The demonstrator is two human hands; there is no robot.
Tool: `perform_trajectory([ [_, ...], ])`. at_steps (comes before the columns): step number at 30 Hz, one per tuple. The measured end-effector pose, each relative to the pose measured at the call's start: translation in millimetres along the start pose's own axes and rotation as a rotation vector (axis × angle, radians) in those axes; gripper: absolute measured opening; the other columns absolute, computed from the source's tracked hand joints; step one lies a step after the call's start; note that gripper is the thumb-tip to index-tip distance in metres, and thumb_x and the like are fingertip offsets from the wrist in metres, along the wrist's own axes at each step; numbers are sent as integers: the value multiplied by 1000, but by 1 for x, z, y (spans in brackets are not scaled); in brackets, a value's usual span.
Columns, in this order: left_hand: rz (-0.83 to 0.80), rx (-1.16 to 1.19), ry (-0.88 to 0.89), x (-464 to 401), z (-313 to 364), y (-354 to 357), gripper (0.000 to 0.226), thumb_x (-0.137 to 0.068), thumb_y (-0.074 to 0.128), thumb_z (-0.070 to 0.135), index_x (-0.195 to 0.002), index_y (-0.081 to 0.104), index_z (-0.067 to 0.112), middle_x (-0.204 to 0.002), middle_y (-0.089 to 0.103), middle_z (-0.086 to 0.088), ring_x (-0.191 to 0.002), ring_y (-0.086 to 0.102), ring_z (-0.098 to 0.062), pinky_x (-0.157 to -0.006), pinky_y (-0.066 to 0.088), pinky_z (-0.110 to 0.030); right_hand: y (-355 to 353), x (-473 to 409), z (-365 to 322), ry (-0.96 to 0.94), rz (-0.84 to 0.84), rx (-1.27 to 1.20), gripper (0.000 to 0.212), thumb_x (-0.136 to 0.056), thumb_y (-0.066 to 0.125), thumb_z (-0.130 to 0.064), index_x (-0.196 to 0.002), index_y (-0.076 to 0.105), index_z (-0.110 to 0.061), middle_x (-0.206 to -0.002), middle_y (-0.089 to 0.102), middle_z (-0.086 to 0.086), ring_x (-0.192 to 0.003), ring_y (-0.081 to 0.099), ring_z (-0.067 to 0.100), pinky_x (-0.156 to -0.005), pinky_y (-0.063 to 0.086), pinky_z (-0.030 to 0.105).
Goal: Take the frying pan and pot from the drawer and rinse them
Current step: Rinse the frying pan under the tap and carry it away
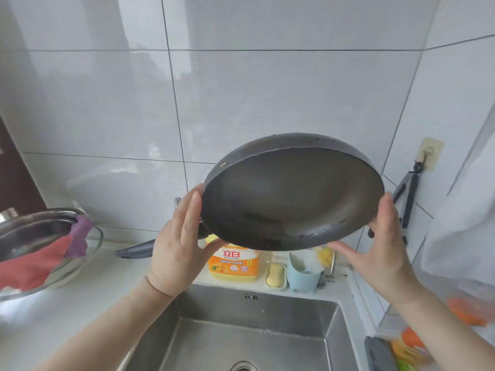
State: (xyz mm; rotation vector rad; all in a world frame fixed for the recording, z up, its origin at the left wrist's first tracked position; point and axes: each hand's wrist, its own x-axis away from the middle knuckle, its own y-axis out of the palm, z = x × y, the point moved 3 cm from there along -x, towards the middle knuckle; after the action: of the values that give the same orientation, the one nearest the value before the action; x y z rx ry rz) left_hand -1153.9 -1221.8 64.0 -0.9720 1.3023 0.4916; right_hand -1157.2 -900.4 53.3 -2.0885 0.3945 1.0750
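Observation:
A dark frying pan (292,196) is held up above the steel sink (257,333), tilted so its wet inside faces me. My left hand (179,242) presses flat against the pan's left rim, and my right hand (385,236) holds the right rim with the thumb underneath. The pan's dark handle (136,250) sticks out to the left behind my left hand. Water drops lie on the sink floor near the drain (243,366). No pot is clearly in view.
At left, on the white counter (88,298), a steel bowl (34,231) sits in a glass bowl with red and purple cloths. Behind the sink stand an orange dish-soap bottle (235,263), a soap dish (275,275) and a blue cup (302,277). Tongs (408,196) hang on the right wall.

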Motion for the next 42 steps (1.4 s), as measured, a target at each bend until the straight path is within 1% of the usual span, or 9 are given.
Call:
perform_trajectory([
  [2, 49, 11, 40, -12, -5, -4, 104, -75, 76, 43, -154, 11, 21, -143, 32, -8, -78, 72, -35, -66, 58, -36, -4, -16, 0, 27, -1, -26, 118, -59, 93, -9, -144, 12, -17, -143, 39, 26, -124, 49, 51, -97, 46, 63],
  [8, 102, -9, 68, -37, -18, -7, 95, -87, 64, 51, -156, 5, 23, -140, 35, -12, -76, 73, -35, -64, 61, -40, -7, -47, 1, -44, 54, -71, 108, -56, 94, -4, -136, 22, 0, -141, 39, 32, -130, 43, 50, -102, 41, 65],
  [12, 77, -5, 75, -39, -21, -3, 100, -83, 68, 47, -156, 3, 24, -143, 31, -8, -79, 72, -38, -63, 62, -45, -4, -50, 4, -82, 64, -52, 109, -56, 94, -4, -137, 22, 3, -141, 38, 34, -130, 42, 52, -101, 41, 66],
  [20, -22, 6, -10, -30, -23, 6, 91, -79, 68, 51, -143, 19, 10, -136, 40, -14, -77, 73, -31, -65, 57, -31, 0, -39, 2, -30, 21, -32, 116, -58, 93, -9, -146, 17, -7, -146, 34, 22, -135, 41, 43, -104, 43, 60],
  [26, -374, 130, -264, -23, -28, 20, 121, -60, 76, 60, -153, 4, 31, -148, 32, 4, -78, 64, -17, -60, 60, -41, 3, -36, -4, 82, -239, -51, 146, -59, 93, -11, -146, -15, -55, -149, 19, -23, -143, 28, 11, -112, 38, 49],
  [30, -717, 289, -473, -7, -32, 31, 136, -53, 91, 47, -149, -5, 52, -132, 42, 13, -80, 55, 5, -77, 52, -32, 2, -24, 7, 346, -525, -143, 145, -56, 95, -14, -146, -10, -60, -143, 26, -27, -118, 50, -2, -104, 46, 32],
  [33, -928, 456, -601, 2, -32, 37, 130, -54, 95, 29, -142, 6, 63, -96, 57, 10, -74, 61, -3, -81, 48, -21, -4, -13, 8, 507, -671, -234, 141, -48, 95, -25, -144, -1, -65, -139, 42, -14, -104, 62, 6, -93, 54, 31],
  [36, -1075, 552, -606, 4, -28, 40, 115, -60, 90, 9, -131, 20, 68, -75, 64, 24, -61, 57, -9, -65, 46, -14, -5, 0, 6, 613, -713, -309, 137, -47, 94, -24, -145, 6, -63, -140, 46, -11, -101, 67, 10, -91, 56, 33],
  [42, -1272, 576, -537, 0, -19, 46, 103, -68, 85, 5, -134, 26, 59, -71, 62, 35, -62, 59, -1, -71, 45, -18, -11, 29, 4, 701, -676, -450, 131, -61, 89, 0, -145, 7, -60, -134, 39, -32, -102, 69, 9, -92, 54, 29],
])
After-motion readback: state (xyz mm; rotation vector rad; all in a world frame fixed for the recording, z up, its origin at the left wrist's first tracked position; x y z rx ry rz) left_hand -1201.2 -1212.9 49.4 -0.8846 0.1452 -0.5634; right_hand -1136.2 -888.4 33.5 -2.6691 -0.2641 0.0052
